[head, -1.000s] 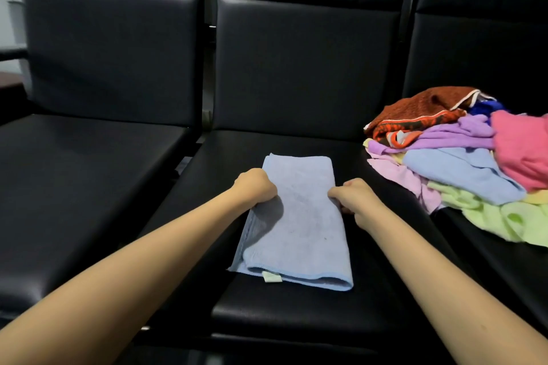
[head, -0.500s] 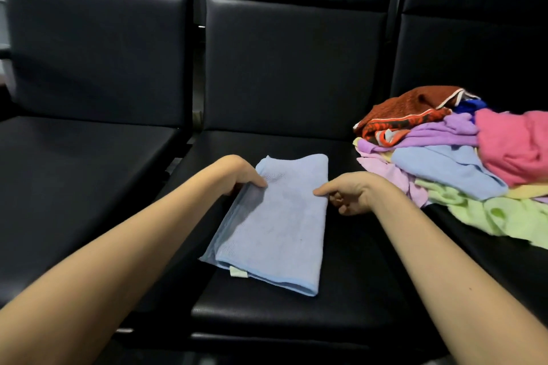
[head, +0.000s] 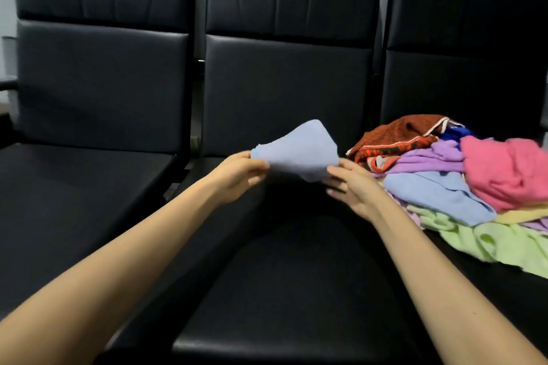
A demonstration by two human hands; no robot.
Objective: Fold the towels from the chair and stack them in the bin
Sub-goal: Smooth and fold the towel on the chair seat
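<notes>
The light blue towel (head: 296, 154) is up in the air over the back part of the middle seat (head: 296, 290), a folded bundle slung between the two hands with its long axis running left to right, roughly level, its middle humped a little upward. The left hand (head: 237, 172) pinches the left end between thumb and fingers; the right hand (head: 353, 187) grips the right end, thumb on top and fingers curled beneath. Each hand sits at its own end, so neither is nearer, and the cloth lies straight ahead of the fingertips, away from the person. The loose pile of towels (head: 474, 187) lies well to the right on the next seat, apart from the held one. A second ago this towel lay flat on the seat cushion as a long strip pointing away from the person, with a fist pressed on either long edge; since then it has been shortened and lifted clear of the cushion. No bin shows from here, so which way the carry must go I cannot tell.
</notes>
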